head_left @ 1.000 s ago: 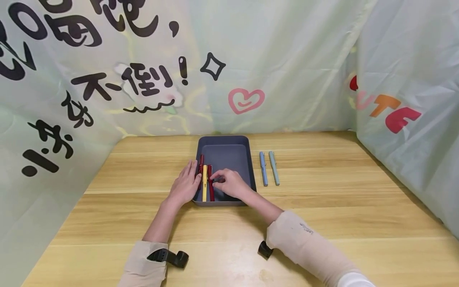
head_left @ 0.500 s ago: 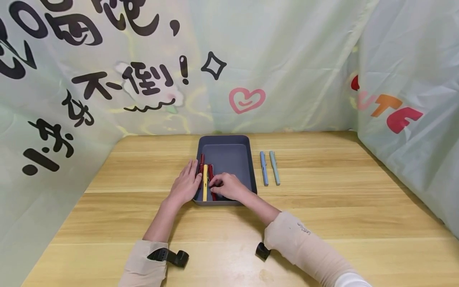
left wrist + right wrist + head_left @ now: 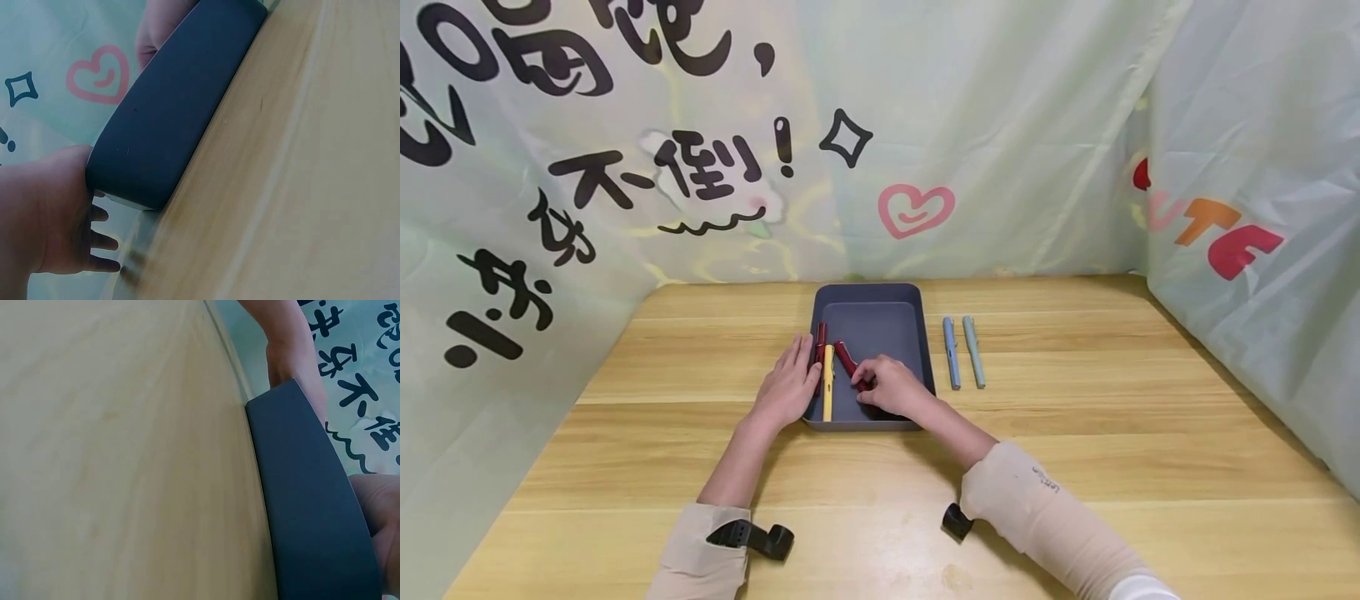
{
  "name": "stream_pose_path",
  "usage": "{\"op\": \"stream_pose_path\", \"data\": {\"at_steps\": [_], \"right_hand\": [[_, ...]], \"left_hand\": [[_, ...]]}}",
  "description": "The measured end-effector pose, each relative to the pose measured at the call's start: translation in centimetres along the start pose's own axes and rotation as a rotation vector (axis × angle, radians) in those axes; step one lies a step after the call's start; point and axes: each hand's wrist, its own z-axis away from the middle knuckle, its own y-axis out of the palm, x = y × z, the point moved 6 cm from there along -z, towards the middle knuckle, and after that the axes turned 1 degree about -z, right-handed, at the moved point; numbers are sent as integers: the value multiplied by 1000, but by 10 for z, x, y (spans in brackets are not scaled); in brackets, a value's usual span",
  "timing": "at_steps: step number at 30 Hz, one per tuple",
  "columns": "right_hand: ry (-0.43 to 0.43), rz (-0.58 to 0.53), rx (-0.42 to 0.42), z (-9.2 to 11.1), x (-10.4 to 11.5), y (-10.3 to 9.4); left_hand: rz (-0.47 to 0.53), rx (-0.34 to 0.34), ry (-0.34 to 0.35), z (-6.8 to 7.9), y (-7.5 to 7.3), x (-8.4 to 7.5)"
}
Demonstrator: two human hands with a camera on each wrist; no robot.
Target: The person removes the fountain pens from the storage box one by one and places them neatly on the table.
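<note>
A dark grey tray point(image 3: 891, 321) lies on the table, holding several pens along its left side. My left hand point(image 3: 787, 382) rests on the tray's left rim with its fingers straight and the thumb over the inside. Beside that thumb lie a dark red pen point(image 3: 822, 335) and a yellow pen point(image 3: 828, 383). Inside the tray, my right hand point(image 3: 889, 387) pinches a second dark red pen point(image 3: 846, 357), which slants with its top to the left; its lower part is hidden by the hand. In the left wrist view the left hand point(image 3: 59, 209) overlaps the tray's outer wall point(image 3: 169, 106).
A blue pen point(image 3: 951, 352) and a pale green pen point(image 3: 973, 352) lie side by side on the wooden table point(image 3: 1075, 375), right of the tray. Printed cloth point(image 3: 1030, 167) hangs behind and at both sides.
My right hand has lowered its grip on the second dark red pen and drawn it right, away from the yellow pen. The pen has gone from straight to slanted. My left hand stays put.
</note>
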Motion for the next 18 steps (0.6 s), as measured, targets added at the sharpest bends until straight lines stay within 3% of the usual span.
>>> {"op": "stream_pose_path", "data": {"at_steps": [6,13,18], "right_hand": [[-6,41,21,2,3,0],[44,-66,46,2,0,-3],[130,-174,83,2,-5,-5]], "left_hand": [[10,3,-6,-1,1,1],[-12,0,4,-1,2,-1],[-13,6,2,-1,2,-1]]}}
